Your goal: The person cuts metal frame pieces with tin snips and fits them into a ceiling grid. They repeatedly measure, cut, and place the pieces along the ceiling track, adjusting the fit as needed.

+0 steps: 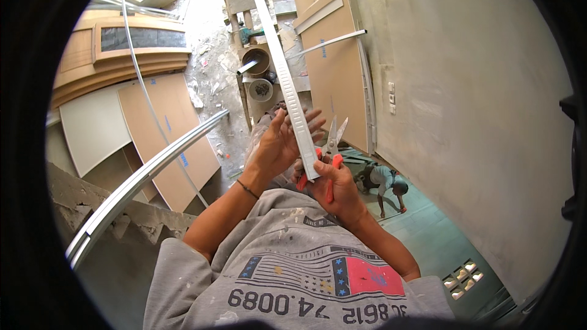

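Observation:
A long, pale metal channel (287, 85) with a row of small slots runs from the top of the head view down to my hands. My left hand (282, 140) is palm up beneath it, fingers spread, and the channel lies across the palm. The thumb of my right hand (337, 190) presses on the channel's near end. That same hand also holds tin snips (332, 145) with red handles, their blades parted and pointing away from me. The snips' blades are just right of the channel, apart from it. My right fingers are partly hidden under the channel and handles.
Bent metal profiles (147, 174) cross the left side. Brown boards (168, 128) and wooden door panels (131, 46) lie beyond them. A brown bucket (255, 61) and a pail (261, 90) stand ahead. Another person (384, 183) crouches below right, past the bare wall (465, 116).

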Available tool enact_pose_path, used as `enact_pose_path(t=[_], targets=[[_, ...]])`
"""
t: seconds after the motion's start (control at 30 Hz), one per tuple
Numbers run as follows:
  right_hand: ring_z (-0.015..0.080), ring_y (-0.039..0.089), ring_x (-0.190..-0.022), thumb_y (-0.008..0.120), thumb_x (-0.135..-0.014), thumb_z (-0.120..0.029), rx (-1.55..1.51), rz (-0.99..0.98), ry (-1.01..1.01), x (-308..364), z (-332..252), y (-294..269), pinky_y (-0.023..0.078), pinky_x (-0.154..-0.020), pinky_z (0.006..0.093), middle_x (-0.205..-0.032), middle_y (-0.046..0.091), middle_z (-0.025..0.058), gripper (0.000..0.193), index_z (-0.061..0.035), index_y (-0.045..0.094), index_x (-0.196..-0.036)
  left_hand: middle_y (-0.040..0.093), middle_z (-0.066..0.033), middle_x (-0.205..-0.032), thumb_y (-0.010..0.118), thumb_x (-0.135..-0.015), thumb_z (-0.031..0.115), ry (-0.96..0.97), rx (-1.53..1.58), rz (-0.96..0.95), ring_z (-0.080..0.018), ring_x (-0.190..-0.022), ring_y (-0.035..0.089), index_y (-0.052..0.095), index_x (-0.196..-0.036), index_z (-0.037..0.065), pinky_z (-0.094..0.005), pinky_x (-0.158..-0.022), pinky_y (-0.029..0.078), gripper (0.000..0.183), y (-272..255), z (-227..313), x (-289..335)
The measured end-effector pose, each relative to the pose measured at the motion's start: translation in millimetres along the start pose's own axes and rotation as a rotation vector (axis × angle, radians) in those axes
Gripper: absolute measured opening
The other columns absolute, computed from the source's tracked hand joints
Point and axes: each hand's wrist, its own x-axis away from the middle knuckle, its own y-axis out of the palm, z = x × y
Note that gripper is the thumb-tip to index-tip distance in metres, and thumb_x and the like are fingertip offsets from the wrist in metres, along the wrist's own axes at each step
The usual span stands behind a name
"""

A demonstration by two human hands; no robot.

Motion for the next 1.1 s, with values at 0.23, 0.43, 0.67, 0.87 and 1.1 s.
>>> enact_pose_path(t=[0.23, 0.43, 0.67, 0.87, 1.1], targets=[[0.0111, 0.060, -0.094, 0.066, -0.102, -0.014, 0.728, 0.083, 0.057, 3.9, -13.9, -2.0, 0.050, -0.088, 0.0288, -0.104, 0.067, 0.0039, 0.020, -0.0014, 0.060, -0.117, 0.058, -0.0059, -0.098, 0.051, -0.107, 0.055, 0.121, 0.184, 0.034, -0.0140, -0.080, 0.064, 0.038, -0.155, 0.002, -0.0407, -0.094, 0.062, 0.072, -25.2, 3.1, -3.9], [0.0189, 0.062, -0.083, 0.070, -0.101, -0.039, 1.552, -0.341, 0.342, 32.3, -69.0, 13.7, 0.048, -0.075, 0.0353, -0.090, 0.066, 0.0087, 0.037, -0.0030, 0.064, -0.106, 0.053, -0.0041, -0.098, 0.049, -0.108, 0.056, 0.162, 0.259, -0.003, -0.0116, -0.076, 0.054, 0.039, -0.153, 0.002, -0.0275, -0.068, 0.058, 0.071, -40.1, 9.8, 13.5], [0.0340, 0.058, -0.075, 0.066, -0.102, -0.047, 1.665, -0.414, 0.659, 22.2, -54.1, 14.5, 0.046, -0.069, 0.0434, -0.081, 0.062, 0.0156, 0.047, -0.0010, 0.061, -0.101, 0.053, -0.0046, -0.100, 0.050, -0.109, 0.054, 0.153, 0.215, 0.057, -0.0113, -0.077, 0.053, 0.044, -0.150, 0.006, -0.0246, -0.065, 0.053, 0.063, -38.2, 15.4, 16.2], [0.0108, 0.051, -0.077, 0.064, -0.106, -0.042, 1.218, -0.194, 0.723, 25.3, -35.0, 10.5, 0.043, -0.067, 0.0309, -0.080, 0.055, -0.0019, 0.036, -0.0068, 0.060, -0.097, 0.053, -0.0043, -0.098, 0.048, -0.110, 0.055, 0.150, 0.195, 0.079, -0.0108, -0.077, 0.053, 0.044, -0.151, 0.007, -0.0241, -0.065, 0.052, 0.063, -37.2, 21.9, 21.8], [0.0098, 0.047, -0.073, 0.061, -0.107, -0.043, 1.242, -0.175, 0.681, 20.1, -19.3, 13.0, 0.040, -0.065, 0.0295, -0.076, 0.050, -0.0029, 0.038, -0.0076, 0.058, -0.093, 0.051, -0.0035, -0.096, 0.047, -0.109, 0.057, 0.145, 0.241, 0.060, -0.0104, -0.076, 0.052, 0.042, -0.152, 0.007, -0.0232, -0.063, 0.052, 0.066, -44.1, 17.8, 20.1]])
